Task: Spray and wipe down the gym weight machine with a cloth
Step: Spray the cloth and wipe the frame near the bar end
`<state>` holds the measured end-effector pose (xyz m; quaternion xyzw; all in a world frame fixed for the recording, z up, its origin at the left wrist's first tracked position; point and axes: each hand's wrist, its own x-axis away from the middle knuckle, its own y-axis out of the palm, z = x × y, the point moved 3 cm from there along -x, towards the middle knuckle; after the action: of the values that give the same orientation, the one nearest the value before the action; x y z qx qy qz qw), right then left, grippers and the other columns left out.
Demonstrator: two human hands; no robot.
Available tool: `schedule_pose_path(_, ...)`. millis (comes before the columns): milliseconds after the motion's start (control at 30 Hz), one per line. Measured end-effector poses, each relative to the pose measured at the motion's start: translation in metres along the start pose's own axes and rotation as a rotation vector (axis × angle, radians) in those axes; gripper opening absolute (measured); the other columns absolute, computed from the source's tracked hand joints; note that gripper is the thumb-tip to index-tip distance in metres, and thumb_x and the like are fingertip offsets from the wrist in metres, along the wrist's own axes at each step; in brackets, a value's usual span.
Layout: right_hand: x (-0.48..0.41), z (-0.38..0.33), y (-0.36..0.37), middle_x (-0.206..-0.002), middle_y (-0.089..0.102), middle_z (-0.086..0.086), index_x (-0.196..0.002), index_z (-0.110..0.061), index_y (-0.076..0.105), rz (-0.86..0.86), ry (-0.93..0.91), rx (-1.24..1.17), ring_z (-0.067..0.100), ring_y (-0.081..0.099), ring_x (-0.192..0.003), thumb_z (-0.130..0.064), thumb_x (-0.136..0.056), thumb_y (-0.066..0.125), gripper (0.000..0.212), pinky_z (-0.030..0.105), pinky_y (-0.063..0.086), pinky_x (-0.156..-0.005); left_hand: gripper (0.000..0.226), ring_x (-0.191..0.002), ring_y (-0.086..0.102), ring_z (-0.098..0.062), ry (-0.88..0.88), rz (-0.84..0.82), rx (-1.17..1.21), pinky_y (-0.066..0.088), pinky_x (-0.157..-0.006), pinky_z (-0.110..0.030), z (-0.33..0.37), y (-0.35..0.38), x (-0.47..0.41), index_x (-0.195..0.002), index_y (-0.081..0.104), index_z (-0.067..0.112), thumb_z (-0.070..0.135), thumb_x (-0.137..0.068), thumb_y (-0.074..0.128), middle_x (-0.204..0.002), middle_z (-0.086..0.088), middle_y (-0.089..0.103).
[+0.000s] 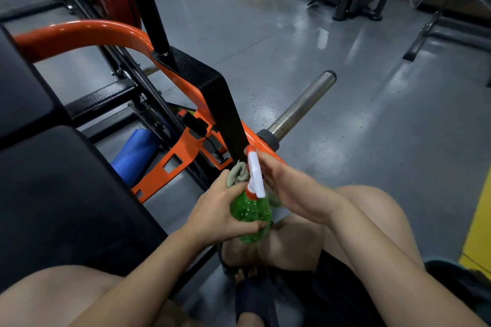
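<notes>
Low beside the weight machine, centre of view: both hands meet on a green spray bottle (249,216).

- Left hand (218,210) grips the bottle's body from 9 o'clock, thumb across the front. A grey-green cloth (237,174) is bunched under its fingers against the bottle neck.
- Right hand (281,180) comes in from 3 o'clock and closes round the white trigger head (255,172). Whether a finger sits on the trigger itself is hidden behind the head; probably so.
- The orange nozzle tip points toward 12 o'clock, just short of the black upright (212,87) where it meets the orange frame (172,164).
- A steel weight peg (303,103) runs out toward 1 o'clock. A black seat pad (53,194) fills 8 to 9 o'clock, and a blue roll (135,151) lies under the frame.

Step in hand: spraying, or aiming for it. No wiping yet, since the cloth is stowed, not spread.

Next move calls for a trigger squeeze with the nozzle held on the frame joint. After that one hand must free the cloth, so the bottle goes to a single hand or gets set down.
</notes>
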<state>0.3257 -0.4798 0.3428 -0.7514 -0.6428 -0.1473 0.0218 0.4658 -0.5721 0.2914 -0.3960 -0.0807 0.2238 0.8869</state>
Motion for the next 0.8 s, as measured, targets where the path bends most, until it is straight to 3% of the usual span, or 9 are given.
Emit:
schedule_pose_path(33,0.003,0.004,-0.002,-0.155,0.046,0.000,-0.158,-0.028,0.029,-0.071,-0.018,0.160,0.012,0.050,-0.138,-0.027,-0.097,0.068,0.072,0.036,0.043,-0.114,0.065,-0.131,0.041,-0.001,0.018,0.003,0.030,0.050,-0.101,-0.035,0.001,-0.002,0.000,-0.126,0.060,0.048,0.062,-0.065,0.079,-0.139,0.016,0.040)
schedule_pose_path(100,0.007,0.019,-0.005,-0.149,0.049,-0.014,-0.154,-0.045,0.030,-0.101,-0.059,0.421,0.004,0.047,-0.138,-0.042,-0.079,0.085,0.093,0.037,0.043,-0.114,0.067,-0.140,0.033,0.005,0.064,-0.022,0.070,0.044,-0.110,-0.031,0.006,-0.004,0.000,-0.128,0.059,0.047,0.059,-0.066,0.080,-0.152,0.023,0.032)
schedule_pose_path(167,0.003,0.025,-0.006,-0.135,0.058,-0.019,-0.141,-0.044,0.047,0.072,-0.097,0.438,0.001,0.055,-0.128,-0.057,-0.075,0.083,0.076,0.035,0.048,-0.108,0.071,-0.139,0.036,0.002,0.100,-0.068,0.055,0.043,-0.111,-0.030,0.011,-0.003,0.000,-0.132,0.055,0.047,0.061,-0.067,0.080,-0.152,0.024,0.031)
schedule_pose_path(267,-0.009,0.028,0.002,-0.114,0.068,-0.014,-0.120,-0.030,0.063,0.254,-0.165,0.418,0.002,0.065,-0.108,-0.054,-0.088,0.071,0.041,0.025,0.053,-0.092,0.086,-0.140,0.038,-0.001,0.123,-0.155,0.102,0.040,-0.115,-0.034,0.011,0.001,-0.001,-0.145,0.050,0.037,0.065,-0.071,0.082,-0.151,0.020,0.038)
schedule_pose_path(333,-0.014,0.032,0.007,-0.110,0.071,-0.006,-0.115,-0.023,0.065,0.316,-0.230,0.354,0.008,0.068,-0.106,-0.046,-0.094,0.066,0.031,0.028,0.055,-0.091,0.083,-0.138,0.044,-0.002,0.079,-0.173,0.228,0.042,-0.115,-0.035,0.005,-0.002,-0.003,-0.140,0.057,0.035,0.066,-0.068,0.084,-0.147,0.019,0.047)
schedule_pose_path(433,-0.022,0.033,-0.008,-0.107,0.075,0.004,-0.110,-0.017,0.066,0.485,-0.251,0.139,0.017,0.070,-0.107,-0.037,-0.093,0.062,0.027,0.040,0.054,-0.099,0.066,-0.118,0.060,0.004,-0.061,-0.041,0.301,0.051,-0.103,-0.032,-0.010,-0.015,-0.008,-0.123,0.067,0.038,0.068,-0.067,0.083,-0.126,0.022,0.064)
schedule_pose_path(533,-0.027,0.029,-0.033,-0.091,0.077,0.010,-0.097,-0.010,0.069,0.666,-0.162,-0.084,0.025,0.074,-0.095,-0.029,-0.097,0.062,0.020,0.049,0.056,-0.098,0.038,-0.111,0.059,0.010,-0.105,0.196,0.238,0.049,-0.093,-0.017,-0.020,-0.029,-0.010,-0.116,0.066,0.038,0.051,-0.082,0.078,-0.115,0.030,0.064)
schedule_pose_path(667,-0.016,0.038,-0.045,-0.067,0.074,0.007,-0.068,-0.015,0.073,0.863,-0.085,0.149,0.022,0.073,-0.073,-0.023,-0.095,0.058,0.032,0.048,0.058,-0.087,0.024,-0.104,0.063,0.004,-0.103,0.324,0.267,0.046,-0.081,-0.009,-0.022,-0.035,-0.011,-0.115,0.066,0.032,0.028,-0.092,0.074,-0.112,0.027,0.065)
schedule_pose_path(800,-0.004,0.048,-0.059,-0.059,0.070,0.002,-0.068,-0.022,0.072,1.012,-0.050,0.213,0.022,0.069,-0.069,-0.032,-0.101,0.048,0.042,0.048,0.056,-0.084,0.016,-0.095,0.066,0.001,-0.110,0.325,0.272,0.048,-0.076,-0.012,-0.022,-0.032,-0.011,-0.102,0.070,0.034,0.021,-0.093,0.073,-0.103,0.023,0.068)
